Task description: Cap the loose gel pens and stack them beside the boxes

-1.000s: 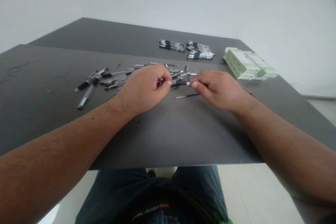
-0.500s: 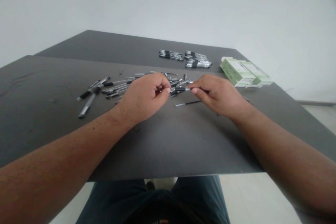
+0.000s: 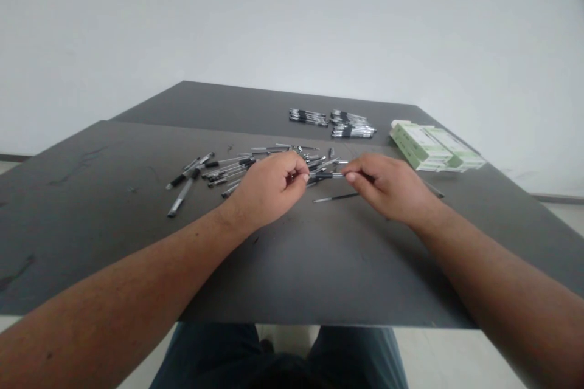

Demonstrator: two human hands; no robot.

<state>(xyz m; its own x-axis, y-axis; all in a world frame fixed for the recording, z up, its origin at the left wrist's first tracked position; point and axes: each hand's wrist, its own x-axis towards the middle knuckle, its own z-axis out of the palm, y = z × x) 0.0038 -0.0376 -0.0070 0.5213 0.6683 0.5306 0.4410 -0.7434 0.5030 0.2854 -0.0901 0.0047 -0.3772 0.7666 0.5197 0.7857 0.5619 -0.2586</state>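
Observation:
Between my two hands runs a clear pen with a black grip [image 3: 324, 175], held level just above the table. Thumb and fingers of my left hand [image 3: 274, 185] pinch its left end, which they hide. My right hand [image 3: 387, 185] is closed on the other end with thumb and forefinger. A thin black refill [image 3: 336, 197] lies on the table below the pen, partly behind my right hand. Behind and left of my left hand spreads a loose heap of pen parts [image 3: 230, 169], with barrels, refills and small caps.
Farther back lie bundles of pens [image 3: 308, 117], with more bundles [image 3: 352, 130] beside them. Green and white boxes [image 3: 422, 149] stand at the right. A few pens [image 3: 185, 193] rest left of the heap on the dark table [image 3: 292, 273]. A pale wall rises behind.
My view has shifted, so everything sits lower and a little farther right. Both hands keep their pinch on the pen, with little other visible difference.

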